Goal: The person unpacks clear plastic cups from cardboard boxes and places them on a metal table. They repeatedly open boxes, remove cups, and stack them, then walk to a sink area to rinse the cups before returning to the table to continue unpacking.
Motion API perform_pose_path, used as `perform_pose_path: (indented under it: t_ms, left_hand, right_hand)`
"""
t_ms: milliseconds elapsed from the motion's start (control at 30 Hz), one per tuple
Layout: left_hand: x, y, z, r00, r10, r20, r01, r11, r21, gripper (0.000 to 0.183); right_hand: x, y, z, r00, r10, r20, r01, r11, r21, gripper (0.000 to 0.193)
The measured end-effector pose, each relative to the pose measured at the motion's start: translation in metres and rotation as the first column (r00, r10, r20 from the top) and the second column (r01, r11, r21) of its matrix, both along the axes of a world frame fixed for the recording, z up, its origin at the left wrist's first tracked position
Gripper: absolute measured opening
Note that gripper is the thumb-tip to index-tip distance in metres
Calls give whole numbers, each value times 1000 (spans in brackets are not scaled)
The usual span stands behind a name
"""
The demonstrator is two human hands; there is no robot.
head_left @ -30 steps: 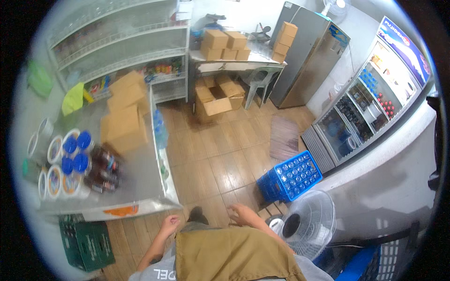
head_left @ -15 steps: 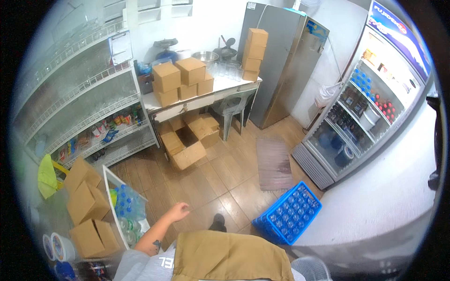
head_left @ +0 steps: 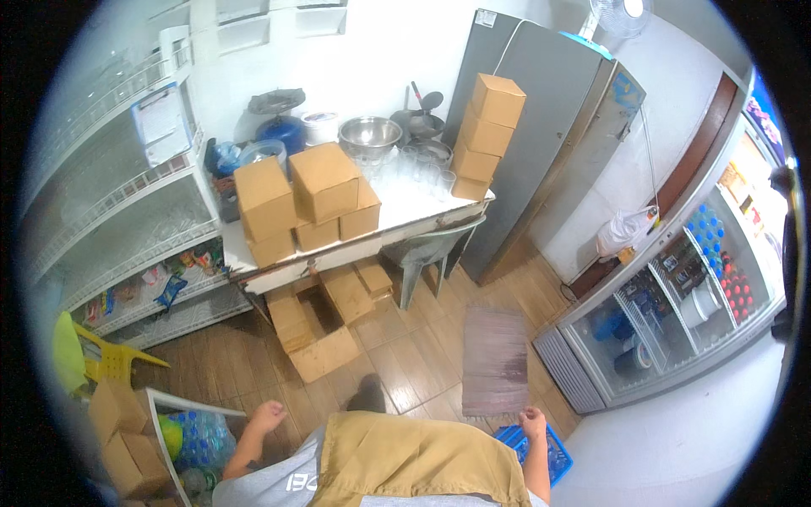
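My left hand (head_left: 269, 417) hangs low in front of me with loosely curled fingers, and nothing shows in it. Close beside it are clear plastic bottles with blue caps (head_left: 203, 435), in a white-framed holder. On the other side, my right hand (head_left: 532, 421) is also curled and seems to hold nothing. It hangs over the far edge of a blue crate (head_left: 559, 460), partly hidden by my arm; whether it touches the crate I cannot tell. Ahead stands a white table (head_left: 397, 221) bearing stacked brown boxes (head_left: 325, 182) and, farther right, a taller stack of boxes (head_left: 488, 135).
Open cardboard boxes (head_left: 312, 329) lie on the floor under the table, next to a grey plastic chair (head_left: 427, 253). A mat (head_left: 495, 359) lies ahead. White shelves (head_left: 144, 245) line the left, with a yellow chair (head_left: 110, 359). A grey refrigerator (head_left: 532, 127) and a glass-door drinks cooler (head_left: 667, 304) stand right.
The table and its boxes appear nearer, and the view has turned. My right hand has come into view over the crate. My left hand sits lower and farther left.
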State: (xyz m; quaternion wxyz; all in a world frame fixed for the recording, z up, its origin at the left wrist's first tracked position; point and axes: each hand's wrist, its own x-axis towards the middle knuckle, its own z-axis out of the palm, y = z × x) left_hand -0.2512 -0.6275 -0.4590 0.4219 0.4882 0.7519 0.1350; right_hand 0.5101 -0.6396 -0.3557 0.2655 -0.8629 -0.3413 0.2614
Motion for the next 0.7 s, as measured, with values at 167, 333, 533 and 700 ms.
perform_pose_path:
  t_ms: [167, 333, 533, 700]
  left_hand:
    - [145, 243, 135, 935, -351, 54, 273, 807, 523, 25]
    - [252, 466, 234, 841, -477, -254, 500, 510, 699, 23]
    - [310, 672, 269, 762, -136, -633, 523, 706, 478, 29]
    - [300, 761, 234, 639, -166, -751, 552, 779, 297, 33]
  right_hand:
    - [-45, 104, -46, 976, 145, -163, -153, 988, -36, 29]
    - [-96, 201, -16, 902, 214, -375, -302, 933, -194, 30]
    - [-87, 344, 30, 869, 412, -276, -469, 862, -191, 30]
    - [-71, 487, 78, 772, 618, -149, -635, 763, -121, 31]
